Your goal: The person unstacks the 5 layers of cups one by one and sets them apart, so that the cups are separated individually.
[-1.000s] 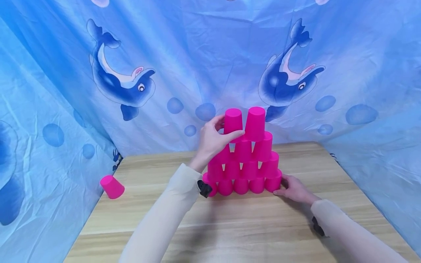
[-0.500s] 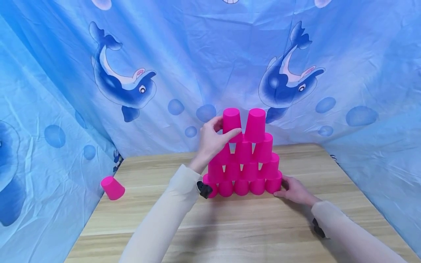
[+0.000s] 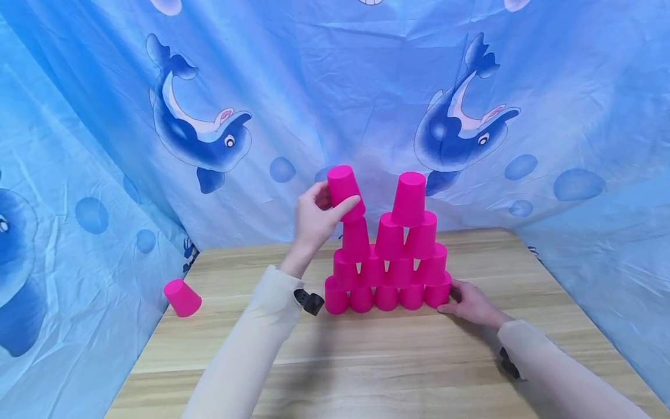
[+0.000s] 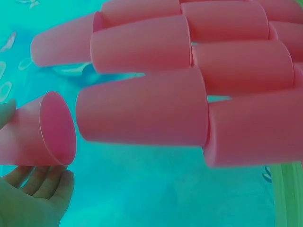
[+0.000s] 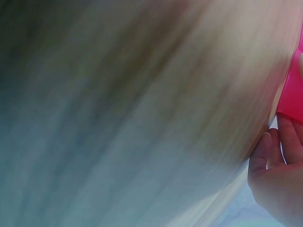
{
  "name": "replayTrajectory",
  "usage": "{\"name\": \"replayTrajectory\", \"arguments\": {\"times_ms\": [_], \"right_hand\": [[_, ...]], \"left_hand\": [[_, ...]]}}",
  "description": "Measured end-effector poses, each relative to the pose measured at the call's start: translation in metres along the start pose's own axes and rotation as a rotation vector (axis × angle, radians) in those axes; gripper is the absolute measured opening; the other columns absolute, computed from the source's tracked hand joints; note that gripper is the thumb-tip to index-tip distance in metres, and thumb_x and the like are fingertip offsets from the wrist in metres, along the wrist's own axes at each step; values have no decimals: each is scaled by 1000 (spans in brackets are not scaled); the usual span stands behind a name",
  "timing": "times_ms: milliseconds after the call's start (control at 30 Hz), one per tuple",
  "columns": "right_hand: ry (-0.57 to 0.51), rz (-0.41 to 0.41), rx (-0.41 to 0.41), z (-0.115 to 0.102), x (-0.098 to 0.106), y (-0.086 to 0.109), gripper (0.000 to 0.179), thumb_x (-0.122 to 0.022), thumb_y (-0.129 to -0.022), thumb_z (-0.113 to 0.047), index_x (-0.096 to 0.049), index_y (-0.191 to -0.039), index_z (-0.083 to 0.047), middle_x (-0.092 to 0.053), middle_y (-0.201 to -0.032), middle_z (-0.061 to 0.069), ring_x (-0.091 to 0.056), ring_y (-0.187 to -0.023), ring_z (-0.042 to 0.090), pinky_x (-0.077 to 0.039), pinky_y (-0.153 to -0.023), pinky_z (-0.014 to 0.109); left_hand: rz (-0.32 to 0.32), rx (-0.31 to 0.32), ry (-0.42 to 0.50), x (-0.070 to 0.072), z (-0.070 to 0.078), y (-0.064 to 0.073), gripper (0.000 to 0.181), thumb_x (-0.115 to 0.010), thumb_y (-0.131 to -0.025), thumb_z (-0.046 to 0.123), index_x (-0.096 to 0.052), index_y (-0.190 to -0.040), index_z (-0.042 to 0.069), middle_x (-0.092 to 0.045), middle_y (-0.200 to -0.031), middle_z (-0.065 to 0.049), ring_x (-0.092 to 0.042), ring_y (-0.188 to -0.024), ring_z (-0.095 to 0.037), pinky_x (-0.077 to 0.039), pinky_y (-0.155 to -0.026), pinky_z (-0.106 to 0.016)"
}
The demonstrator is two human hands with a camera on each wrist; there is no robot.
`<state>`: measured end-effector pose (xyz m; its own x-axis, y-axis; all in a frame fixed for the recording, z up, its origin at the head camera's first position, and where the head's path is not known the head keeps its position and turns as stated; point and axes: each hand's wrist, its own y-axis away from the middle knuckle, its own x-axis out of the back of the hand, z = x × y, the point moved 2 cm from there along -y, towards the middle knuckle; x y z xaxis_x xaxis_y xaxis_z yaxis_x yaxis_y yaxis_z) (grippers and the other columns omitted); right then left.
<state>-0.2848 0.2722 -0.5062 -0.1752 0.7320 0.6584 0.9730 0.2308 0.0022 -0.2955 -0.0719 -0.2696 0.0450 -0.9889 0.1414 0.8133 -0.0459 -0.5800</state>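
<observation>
Upside-down pink cups form a stepped tower point(image 3: 387, 273) in the head view. My left hand point(image 3: 314, 224) grips one pink cup point(image 3: 342, 189) between thumb and fingers, tilted, over the left end of the third row. In the left wrist view, this cup's open mouth point(image 4: 59, 127) faces the tower, with a gap to the nearest stacked cup point(image 4: 142, 109). One cup point(image 3: 410, 201) stands on top at the right. Low on the right, my right hand point(image 3: 475, 304) holds the side of the bottom row's end cup point(image 3: 437, 294), thumb in front, fingers partly hidden behind.
A single pink cup point(image 3: 183, 298) rests upside down near the left edge of the wooden table point(image 3: 377, 361). Blue curtains point(image 3: 335, 87) with printed dolphins hang behind and on both sides. Black wrist cameras point(image 3: 310, 301) sit on the sleeves.
My left hand has moved left with the cup, away from the other top cup, and the cup now tilts. The right hand stays at the bottom end cup.
</observation>
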Motion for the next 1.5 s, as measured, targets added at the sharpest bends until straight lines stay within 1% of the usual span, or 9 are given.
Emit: {"name": "replayTrajectory", "arguments": {"times_ms": [133, 233, 433, 567, 767, 867, 1000, 1300, 1500], "right_hand": [[5, 4, -12, 1, 1, 1, 79, -82, -76, -27, -43, -140, -1, -49, -135, 18, -44, -125, 40, -40, -97, 51], [11, 5, 4, 0, 1, 1, 78, -82, -76, -28, -44, -139, 1, -50, -134, 20, -44, -124, 41, -40, -97, 52], [3, 4, 31, 0, 1, -1, 77, -81, -77, -27, -44, -138, 2, -50, -134, 21, -45, -124, 42, -40, -97, 51], [12, 8, 31, 1, 1, 0, 77, -81, -77, -26, -44, -138, 3, -49, -135, 22, -44, -124, 42, -40, -97, 51], [14, 4, 7, 0, 1, 1, 78, -80, -78, -27, -42, -139, 3, -48, -136, 23, -43, -125, 43, -40, -97, 52], [10, 5, 6, -2, 1, 2, 76, -80, -78, -25, -44, -138, 2, -48, -135, 22, -44, -125, 42, -39, -98, 52], [7, 9, 20, -3, 1, 2, 74, -80, -78, -22, -44, -138, 3, -49, -135, 22, -44, -125, 42, -39, -98, 51], [2, 9, 18, -4, 2, 3, 74, -80, -78, -22, -44, -138, 3, -48, -135, 23, -43, -125, 42, -39, -98, 52], [8, 10, 20, -3, 0, 2, 75, -81, -78, -22, -44, -138, 3, -49, -135, 22, -44, -124, 42, -39, -98, 52]], "left_hand": [[30, 1, -16, 14, -5, 0, 44, -79, -78, 30, -65, -114, 8, -66, -98, -5, -63, -87, -21, -54, -75, -35], [59, 19, -67, 29, -12, 1, 45, -79, -78, 33, -65, -114, 9, -66, -99, -4, -63, -89, -20, -54, -76, -34], [122, 69, -216, 62, -28, 8, 47, -80, -77, 37, -65, -112, 8, -66, -100, -5, -62, -90, -21, -53, -77, -34], [134, 133, -263, 80, -44, 19, 49, -80, -76, 37, -65, -111, 7, -65, -100, -7, -61, -89, -22, -52, -77, -35], [117, 274, -332, 103, -78, 44, 50, -81, -76, 33, -62, -113, 4, -64, -100, -12, -60, -89, -25, -51, -76, -37], [101, 357, -408, 117, -99, 60, 56, -80, -77, 35, -59, -117, 3, -63, -104, -15, -60, -93, -27, -50, -79, -40], [106, 449, -481, 136, -121, 80, 62, -78, -79, 37, -55, -124, 1, -62, -111, -18, -59, -102, -30, -50, -84, -43], [182, 582, -553, 174, -156, 119, 64, -77, -80, 29, -50, -128, -3, -58, -117, -26, -55, -108, -36, -45, -90, -48], [201, 670, -572, 200, -171, 139, 74, -75, -81, 29, -40, -135, -7, -53, -119, -29, -51, -109, -40, -44, -91, -51]]}}
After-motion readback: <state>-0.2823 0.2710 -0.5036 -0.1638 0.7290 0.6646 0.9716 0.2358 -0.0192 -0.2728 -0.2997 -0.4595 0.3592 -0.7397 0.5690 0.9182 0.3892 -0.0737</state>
